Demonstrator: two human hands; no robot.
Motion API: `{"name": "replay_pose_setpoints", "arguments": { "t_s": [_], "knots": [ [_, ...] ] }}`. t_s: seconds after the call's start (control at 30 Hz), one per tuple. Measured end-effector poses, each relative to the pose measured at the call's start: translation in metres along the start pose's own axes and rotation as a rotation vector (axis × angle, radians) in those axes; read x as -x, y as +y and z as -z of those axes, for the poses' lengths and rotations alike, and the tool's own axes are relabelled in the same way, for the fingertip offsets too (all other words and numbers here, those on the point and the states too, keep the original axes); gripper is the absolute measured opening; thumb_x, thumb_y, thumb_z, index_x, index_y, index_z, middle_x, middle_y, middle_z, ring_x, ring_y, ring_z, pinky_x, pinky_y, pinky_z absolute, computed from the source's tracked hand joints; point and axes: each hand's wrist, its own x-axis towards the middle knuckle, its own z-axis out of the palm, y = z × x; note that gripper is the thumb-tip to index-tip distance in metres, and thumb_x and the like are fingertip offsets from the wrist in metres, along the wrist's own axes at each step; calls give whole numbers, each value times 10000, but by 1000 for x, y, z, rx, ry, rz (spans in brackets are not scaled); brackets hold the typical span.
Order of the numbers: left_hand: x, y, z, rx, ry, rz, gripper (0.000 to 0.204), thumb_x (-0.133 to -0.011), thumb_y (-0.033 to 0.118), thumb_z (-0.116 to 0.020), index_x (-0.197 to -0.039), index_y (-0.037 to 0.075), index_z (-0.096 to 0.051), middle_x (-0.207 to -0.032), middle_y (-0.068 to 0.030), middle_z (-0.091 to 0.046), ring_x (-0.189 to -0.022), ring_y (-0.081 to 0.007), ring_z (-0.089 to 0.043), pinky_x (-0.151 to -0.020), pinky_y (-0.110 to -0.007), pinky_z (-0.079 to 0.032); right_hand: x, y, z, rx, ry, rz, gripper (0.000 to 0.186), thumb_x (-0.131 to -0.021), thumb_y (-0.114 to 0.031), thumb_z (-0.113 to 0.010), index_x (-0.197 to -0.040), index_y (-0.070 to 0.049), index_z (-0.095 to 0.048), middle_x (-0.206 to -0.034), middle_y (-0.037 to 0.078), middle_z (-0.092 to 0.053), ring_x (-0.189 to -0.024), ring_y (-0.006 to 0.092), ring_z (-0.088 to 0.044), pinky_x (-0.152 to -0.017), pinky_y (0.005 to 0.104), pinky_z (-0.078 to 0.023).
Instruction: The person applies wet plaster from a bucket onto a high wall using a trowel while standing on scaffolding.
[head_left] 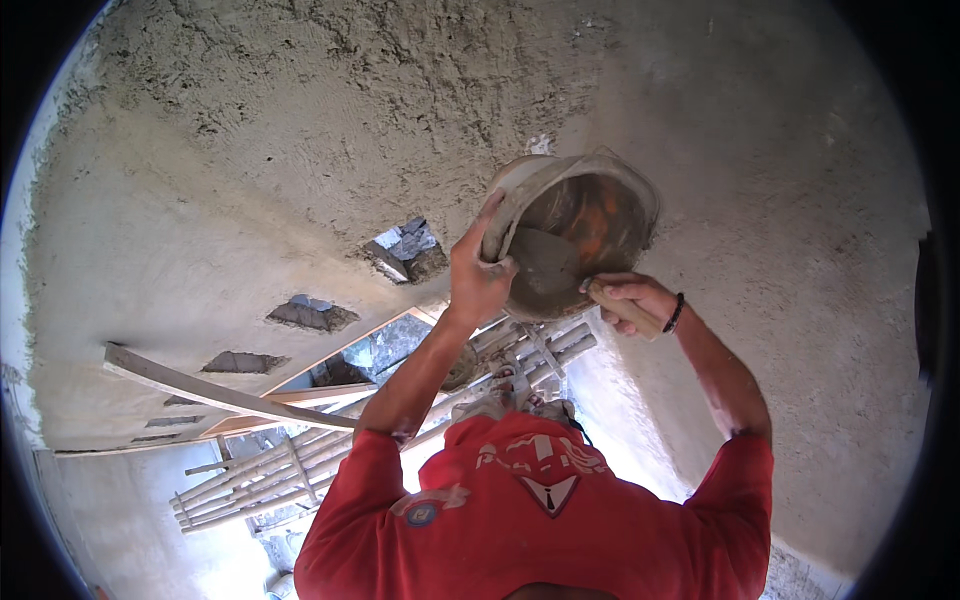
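Observation:
My left hand [478,268] is closed on the rim of a mortar-smeared bucket [527,180], which is tilted so that its mouth faces me. Wet grey mortar coats the inside, and a patch of orange shows on the inner wall. In my right hand [640,296] is a trowel [628,310], its pale wooden handle wrapped by my fingers. The trowel's grey blade reaches into the bucket's mouth, where it blends with the mortar. Right behind the bucket stands a plastered wall [740,200].
Rough, darker plaster covers the wall's upper part. Several openings, one a hole [408,250] with rubble, run down its left side. A curved-looking wooden plank [220,393] juts out at the left. Below me, lashed poles [300,470] form a platform around my feet.

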Motion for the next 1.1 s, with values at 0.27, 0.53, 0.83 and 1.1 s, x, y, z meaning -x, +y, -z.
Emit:
{"name": "replay_pose_setpoints", "arguments": {
  "t_s": [0.27, 0.53, 0.83, 1.1],
  "knots": [
    [-4, -28, -12, -74, 111, 186, 510, -652, -102, -513, -1156, -22, -527, -981, -90, -616, -901, -160, -570, -836, -287, -444, -39, 68, 3, -483, -365, 128, 524, -927, -341, -497, -1363, -81, -370, -732, 77, -463, -450, 101, -433, -376, 221, -377],
    [2, -66, 4, 339, 399, 409, 545, -608, -99, -486, -1141, -2, -544, -923, -36, -596, -748, -109, -539, -631, -224, -435, -14, 50, -37, -473, -193, 344, 526, -853, -302, -515, -1331, -105, -412, -758, 86, -520, -453, 157, -473, -380, 277, -377],
    [36, -94, 21, 343, 477, 498, 497, -605, -75, -495, -1093, -5, -562, -875, -22, -578, -728, -108, -528, -616, -239, -434, 24, -25, -67, -645, 272, 1181, 439, -879, -271, -474, -1282, -104, -435, -839, 88, -533, -587, 177, -518, -499, 318, -453],
    [76, -96, 45, 265, 509, 618, 492, -598, -84, -497, -1078, 9, -552, -874, -30, -569, -756, -139, -529, -634, -262, -440, 68, -123, -108, -109, 1095, 2064, 285, -893, -181, -510, -1112, -57, -378, -836, 89, -521, -589, 170, -546, -470, 297, -471]
  ]
}}
